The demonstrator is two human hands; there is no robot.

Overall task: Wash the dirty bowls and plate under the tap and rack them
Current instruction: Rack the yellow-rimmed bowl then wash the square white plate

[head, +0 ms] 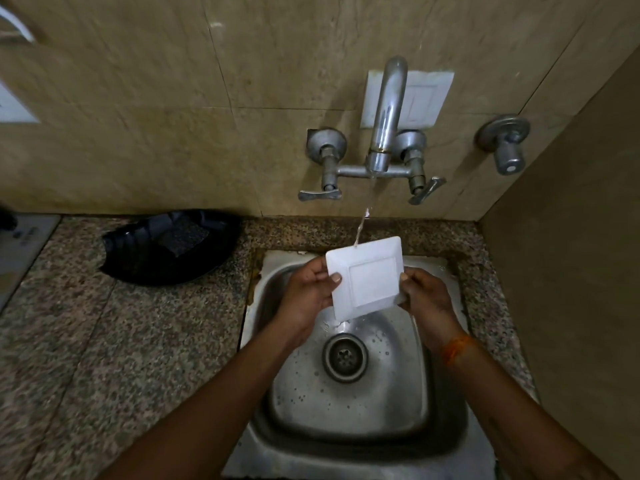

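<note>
Head view looks straight down on the steel sink (429, 393), where I hold a white square plate (367, 277) over the basin, above the drain (345, 356). My left hand (308, 292) pinches the plate's left rim, thumb on top and fingers underneath; my right hand (424, 294) grips the right rim the same way, thumb tip on the edge. The plate is tilted, its far edge higher, its face towards me. Water runs from the tap (386, 112) in a thin stream (363, 220) that strikes the plate near its far left corner. An orange thread band (457, 348) circles my right wrist. On the speckled granite counter (104, 358) to the left of the sink sits a black tray (166, 251) with a dark scrub pad (181, 235) lying in it.
</note>
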